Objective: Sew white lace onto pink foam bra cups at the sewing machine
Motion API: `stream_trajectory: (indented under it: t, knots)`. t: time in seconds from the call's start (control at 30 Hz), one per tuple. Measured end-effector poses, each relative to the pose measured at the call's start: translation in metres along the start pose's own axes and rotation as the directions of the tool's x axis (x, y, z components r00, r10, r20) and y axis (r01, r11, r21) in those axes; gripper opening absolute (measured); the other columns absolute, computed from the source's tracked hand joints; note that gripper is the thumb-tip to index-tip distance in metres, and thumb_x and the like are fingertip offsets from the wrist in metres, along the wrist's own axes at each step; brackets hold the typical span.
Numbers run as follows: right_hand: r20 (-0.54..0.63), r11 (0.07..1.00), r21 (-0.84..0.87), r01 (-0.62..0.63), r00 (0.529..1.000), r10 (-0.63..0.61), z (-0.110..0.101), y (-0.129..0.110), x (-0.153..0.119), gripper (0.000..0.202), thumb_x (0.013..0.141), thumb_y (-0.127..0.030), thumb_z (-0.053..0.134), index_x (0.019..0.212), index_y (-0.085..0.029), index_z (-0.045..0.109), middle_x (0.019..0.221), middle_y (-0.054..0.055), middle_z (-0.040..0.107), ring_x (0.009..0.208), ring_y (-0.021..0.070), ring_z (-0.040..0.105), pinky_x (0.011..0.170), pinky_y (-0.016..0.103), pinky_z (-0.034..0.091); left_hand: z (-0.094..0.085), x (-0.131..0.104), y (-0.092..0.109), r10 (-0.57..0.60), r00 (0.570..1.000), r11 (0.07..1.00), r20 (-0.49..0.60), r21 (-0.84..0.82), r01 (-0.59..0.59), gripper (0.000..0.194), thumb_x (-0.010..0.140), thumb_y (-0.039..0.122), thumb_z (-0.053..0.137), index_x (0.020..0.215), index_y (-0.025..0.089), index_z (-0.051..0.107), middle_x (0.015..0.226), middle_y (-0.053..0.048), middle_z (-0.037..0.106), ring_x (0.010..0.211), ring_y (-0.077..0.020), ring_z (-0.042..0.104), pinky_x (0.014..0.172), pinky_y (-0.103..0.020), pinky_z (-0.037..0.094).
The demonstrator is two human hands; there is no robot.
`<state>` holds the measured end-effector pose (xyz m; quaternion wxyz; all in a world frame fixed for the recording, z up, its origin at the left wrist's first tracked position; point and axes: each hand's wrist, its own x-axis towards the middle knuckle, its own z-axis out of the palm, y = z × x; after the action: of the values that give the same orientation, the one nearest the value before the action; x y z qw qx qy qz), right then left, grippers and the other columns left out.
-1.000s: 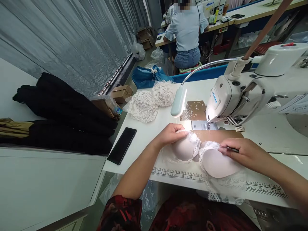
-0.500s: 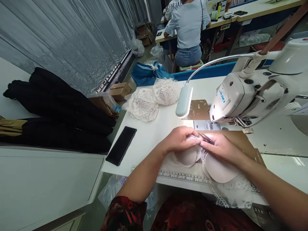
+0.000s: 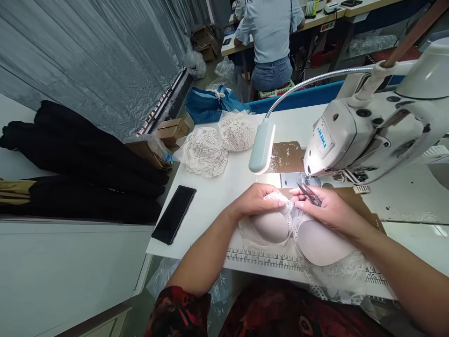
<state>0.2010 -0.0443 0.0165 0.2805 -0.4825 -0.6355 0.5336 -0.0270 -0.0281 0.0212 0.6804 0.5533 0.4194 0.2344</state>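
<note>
A white lace bra point(image 3: 324, 241) lies cups-up near the front edge of the sewing table, over a printed ruler. My left hand point(image 3: 257, 201) grips the lace along the top of its left cup, thumb on top. In my right hand point(image 3: 328, 206) is a small pair of thread snips point(image 3: 310, 194), blades pointing up and left. The right thumb and fingertips are close to the lace at the middle of the bra; whether they also pinch it I cannot tell. Just beyond both hands stands the needle area of a white sewing machine point(image 3: 329, 140).
Another lace bra point(image 3: 205, 152) lies at the table's back left, with a black phone point(image 3: 174, 214) nearer. A lamp point(image 3: 262, 147) on a bendy neck hangs over the table. Black cloth point(image 3: 87, 168) is heaped at left. A person point(image 3: 270, 37) sits at a table ahead.
My right hand has drawn slightly away from the left, and the snips now show more clearly above the lace. The left hand has shifted a little, uncovering more of the left cup.
</note>
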Motion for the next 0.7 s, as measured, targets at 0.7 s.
stream_trajectory:
  t: [0.7]
  knots:
    - [0.087, 0.990, -0.072, 0.117, 0.990, -0.111, 0.005, -0.003, -0.005, 0.029, 0.089, -0.050, 0.060, 0.099, -0.023, 0.068, 0.099, 0.006, 0.071, 0.092, 0.0231, 0.065, 0.081, 0.037, 0.052, 0.012, 0.002, -0.002, -0.005, 1.000, 0.998, -0.009, -0.062, 0.004, 0.023, 0.068, 0.034, 0.080, 0.073, 0.012, 0.074, 0.071, -0.001, 0.066, 0.071, -0.0128, 0.056, 0.065, -0.023, 0.040]
